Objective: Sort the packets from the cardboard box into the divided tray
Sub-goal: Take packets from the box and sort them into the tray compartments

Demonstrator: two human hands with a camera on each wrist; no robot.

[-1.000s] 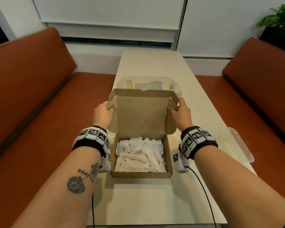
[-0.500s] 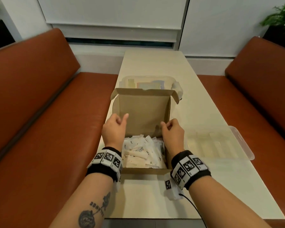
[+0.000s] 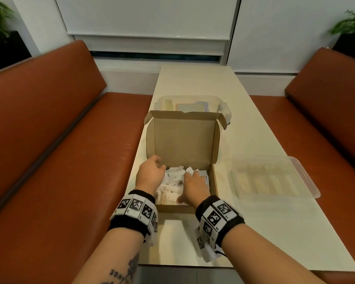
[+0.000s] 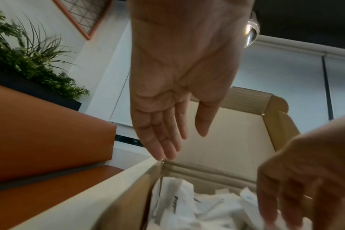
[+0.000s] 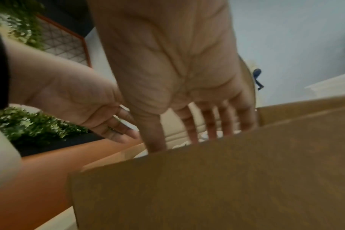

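- First pick: the left hand (image 3: 150, 174) and right hand (image 3: 195, 186), fingers loosely spread and gripping nothing, reach over small white paper packets (image 3: 175, 178) heaped in the open brown cardboard box (image 3: 183, 138).
- Next: pinch one packet and carry it right to the clear plastic divided tray (image 3: 275, 180).
- Only the head view shows that tray; the left wrist view shows bare palms.

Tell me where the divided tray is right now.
In the head view the tray sits on the table, to the right of the cardboard box, beyond the right hand. Neither hand touches it.
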